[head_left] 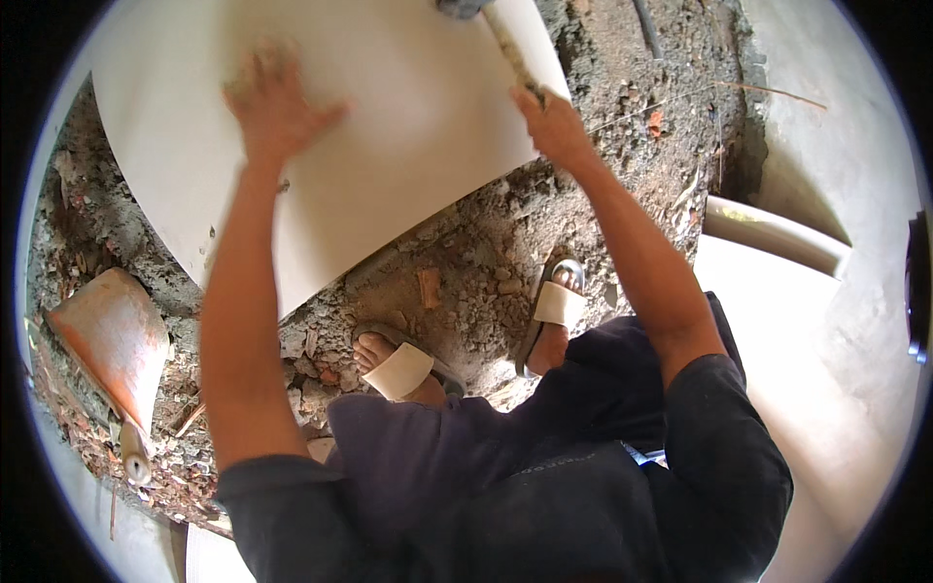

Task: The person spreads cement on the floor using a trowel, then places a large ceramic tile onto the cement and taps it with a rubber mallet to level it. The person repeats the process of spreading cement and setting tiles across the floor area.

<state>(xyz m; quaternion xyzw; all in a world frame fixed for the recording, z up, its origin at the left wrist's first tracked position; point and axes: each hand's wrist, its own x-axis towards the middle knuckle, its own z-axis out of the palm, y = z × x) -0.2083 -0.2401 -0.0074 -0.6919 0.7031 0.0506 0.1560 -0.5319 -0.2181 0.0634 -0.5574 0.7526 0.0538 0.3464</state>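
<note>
A large, pale, smooth tile (398, 185) lies over rough ground in front of me. My left hand (277, 112) is over its left part, palm down with fingers spread, slightly blurred; whether it touches the surface I cannot tell. In my right hand (554, 126) is the wooden handle of a mallet (510, 49), at the tile's right side. The mallet's dark head is at the upper edge of the view, partly cut off. A few small dark specks mark the tile near my left forearm.
My sandaled feet stand on broken soil and rubble (428, 243) close to the tile's near edge. A worn shovel blade (117, 321) lies at the left. To the right are a pale trough-like piece (777, 233), a smooth grey surface (836, 117) and a thin stretched string.
</note>
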